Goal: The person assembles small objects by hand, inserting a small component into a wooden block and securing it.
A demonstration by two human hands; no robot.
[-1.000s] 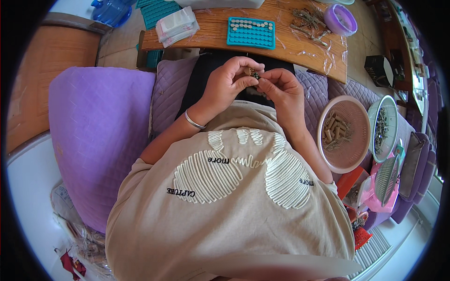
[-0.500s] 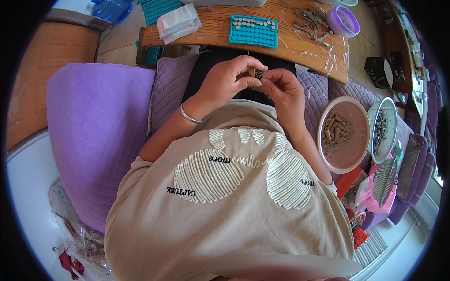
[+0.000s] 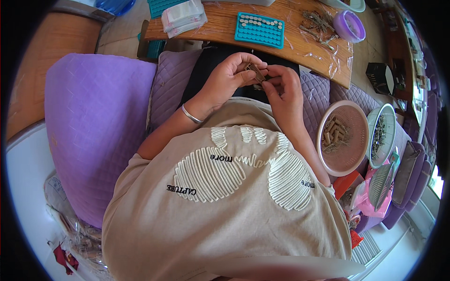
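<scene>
My left hand point(image 3: 229, 77) and my right hand point(image 3: 284, 89) meet in front of my chest, above my lap. Both pinch one small brown stick-shaped piece point(image 3: 256, 71) between their fingertips. A silver bangle point(image 3: 190, 114) sits on my left wrist. Just beyond my hands lies a teal tray point(image 3: 260, 29) with rows of round pale pieces, on a wooden table point(image 3: 225, 23).
A pink round basket point(image 3: 357, 122) at my right holds several brown stick pieces. Beside it stands a white bowl point(image 3: 378, 136) of dark bits. A purple cup point(image 3: 349, 25), dry twigs point(image 3: 318, 21) and clear bags point(image 3: 183, 16) lie on the table. A purple cushion point(image 3: 93, 136) is at my left.
My hands stay together on the small brown piece, with only slight finger movement. The view has shifted a little.
</scene>
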